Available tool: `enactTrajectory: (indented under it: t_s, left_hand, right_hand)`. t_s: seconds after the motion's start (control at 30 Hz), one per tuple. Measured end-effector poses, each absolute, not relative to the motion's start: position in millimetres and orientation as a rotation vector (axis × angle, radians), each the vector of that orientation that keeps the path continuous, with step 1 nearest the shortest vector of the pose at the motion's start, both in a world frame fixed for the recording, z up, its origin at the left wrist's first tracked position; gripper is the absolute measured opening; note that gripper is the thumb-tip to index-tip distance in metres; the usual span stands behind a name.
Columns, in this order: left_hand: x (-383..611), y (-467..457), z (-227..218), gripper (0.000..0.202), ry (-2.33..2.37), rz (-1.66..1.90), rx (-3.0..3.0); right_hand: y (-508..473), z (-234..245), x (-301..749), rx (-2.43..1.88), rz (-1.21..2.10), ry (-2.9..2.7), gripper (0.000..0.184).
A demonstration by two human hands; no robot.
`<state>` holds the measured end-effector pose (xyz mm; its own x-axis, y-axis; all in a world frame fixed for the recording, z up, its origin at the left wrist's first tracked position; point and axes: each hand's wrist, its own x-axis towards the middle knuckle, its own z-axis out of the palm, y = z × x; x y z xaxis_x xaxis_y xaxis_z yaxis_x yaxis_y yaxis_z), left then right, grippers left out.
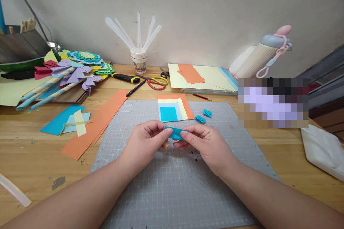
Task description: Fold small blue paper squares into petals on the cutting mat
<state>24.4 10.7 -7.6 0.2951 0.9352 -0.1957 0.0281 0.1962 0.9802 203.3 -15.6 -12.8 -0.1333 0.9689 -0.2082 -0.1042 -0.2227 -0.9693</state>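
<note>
Between both hands is a small folded strip of blue paper (176,133), held over the grey cutting mat (166,186). My left hand (146,139) pinches its left end with thumb and fingers. The right end is pinched by my right hand (206,143), thumb on top. Just beyond the hands lie nested paper squares, with a blue square (168,114) on top of pale blue, yellow and orange ones. To their right rest two small folded blue paper pieces, one nearer (200,119) and one farther (207,113).
Orange strips (107,118) and blue paper (60,121) lie left. Behind are a craft knife (125,78), a black pen (135,88), scissors (156,81), a cup of white sticks (139,62), and a paper stack (215,75). Paper flowers (72,69) lie back left; a bottle (258,59) leans back right.
</note>
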Motion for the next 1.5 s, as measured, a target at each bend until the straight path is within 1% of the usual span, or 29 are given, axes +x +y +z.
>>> enactTrajectory:
  t_s: [0.4, 0.97, 1.1, 1.2, 1.33, 1.5]
  left_hand:
    - [21.9, 11.5, -9.1, 0.017, 1.064, 0.844, 1.171]
    - [24.5, 11.0, -3.6, 0.019, 1.082, 0.855, 1.18]
    - [26.5, 9.3, -1.3, 0.017, 1.065, 0.86, 1.223]
    - [26.8, 8.2, -0.4, 0.015, 0.995, 0.788, 1.239]
    - [24.7, 7.9, -3.7, 0.014, 0.873, 0.624, 1.229]
    - [23.9, 6.8, -5.4, 0.016, 0.886, 0.572, 1.228]
  right_hand:
    - [-15.1, -13.3, 203.3, -1.204, 1.525, -1.08, 0.017]
    - [-15.9, -10.1, 201.0, -1.205, 1.517, -1.12, 0.02]
    - [-17.3, -10.5, 199.2, -1.204, 1.593, -1.161, 0.022]
    - [-19.3, -7.7, 198.8, -1.206, 1.661, -1.237, 0.024]
    - [-21.9, -4.0, 201.2, -1.16, 1.646, -1.399, 0.023]
    - [-22.2, -4.5, 202.7, -1.191, 1.628, -1.45, 0.021]
